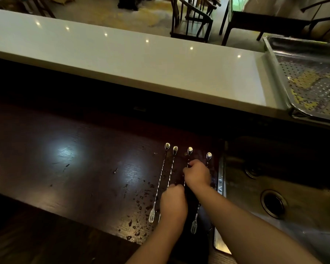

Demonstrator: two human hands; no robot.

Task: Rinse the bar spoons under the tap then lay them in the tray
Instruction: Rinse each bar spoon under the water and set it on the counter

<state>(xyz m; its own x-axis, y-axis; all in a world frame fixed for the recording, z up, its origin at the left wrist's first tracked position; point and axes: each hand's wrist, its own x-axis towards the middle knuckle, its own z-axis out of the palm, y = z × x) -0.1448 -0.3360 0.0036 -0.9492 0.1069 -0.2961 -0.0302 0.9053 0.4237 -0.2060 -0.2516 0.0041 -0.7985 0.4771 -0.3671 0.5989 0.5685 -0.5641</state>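
Head view shows a dark wooden counter (65,149), wet with droplets, where four spoons (161,180) lie side by side just left of a steel sink (274,187). Left hand (173,203) and right hand (197,175) both curl down onto the spoon stems, seemingly pinching them. Beyond runs a white bar top (122,60) carrying a perforated tray (309,77), with chairs (191,18) behind.
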